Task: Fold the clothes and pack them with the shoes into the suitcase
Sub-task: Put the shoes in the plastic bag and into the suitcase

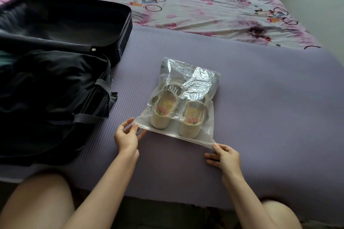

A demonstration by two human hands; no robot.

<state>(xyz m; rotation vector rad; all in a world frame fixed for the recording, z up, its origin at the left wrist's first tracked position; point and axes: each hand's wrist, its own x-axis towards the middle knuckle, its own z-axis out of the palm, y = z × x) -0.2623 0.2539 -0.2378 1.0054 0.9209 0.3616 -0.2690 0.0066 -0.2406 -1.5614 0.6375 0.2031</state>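
Both hands pinch the clear bag [197,80] — left hand [126,136] and right hand [226,158] at its near corners — shoes [176,115] inside, beside the open suitcase [55,80].

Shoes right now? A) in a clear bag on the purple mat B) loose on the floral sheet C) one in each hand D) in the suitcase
A: both shoes lie inside the clear bag on the purple mat, the left hand and right hand pinching its near corners.
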